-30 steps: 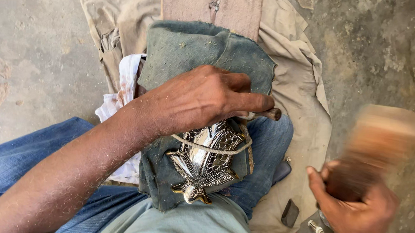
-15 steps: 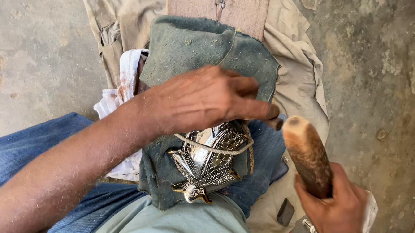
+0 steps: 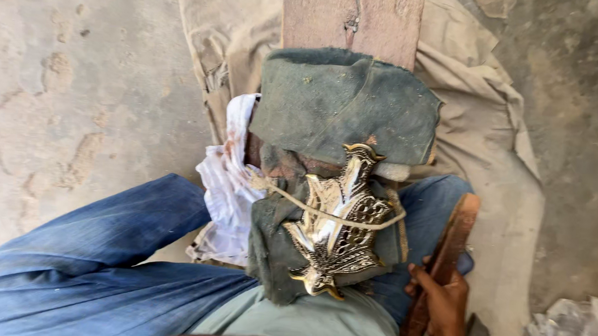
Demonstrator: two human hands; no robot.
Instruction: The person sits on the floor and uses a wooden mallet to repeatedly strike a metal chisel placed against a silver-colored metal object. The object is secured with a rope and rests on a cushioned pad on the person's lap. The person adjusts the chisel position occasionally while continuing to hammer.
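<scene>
Brass-coloured ornate metal casting (image 3: 337,224) is lying corded onto green cloth padding (image 3: 343,109); right hand (image 3: 442,301) is gripping brown wooden mallet (image 3: 444,257) closed-fisted.

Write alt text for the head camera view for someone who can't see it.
An ornate silver-and-gold metal ornament lies tied with a cord onto green cloth over a wooden plank, across the lap of a seated person in blue jeans. The right hand holds a wooden mallet low beside the thigh; the left hand is out of view.

Soft even daylight, mostly sharp
</scene>
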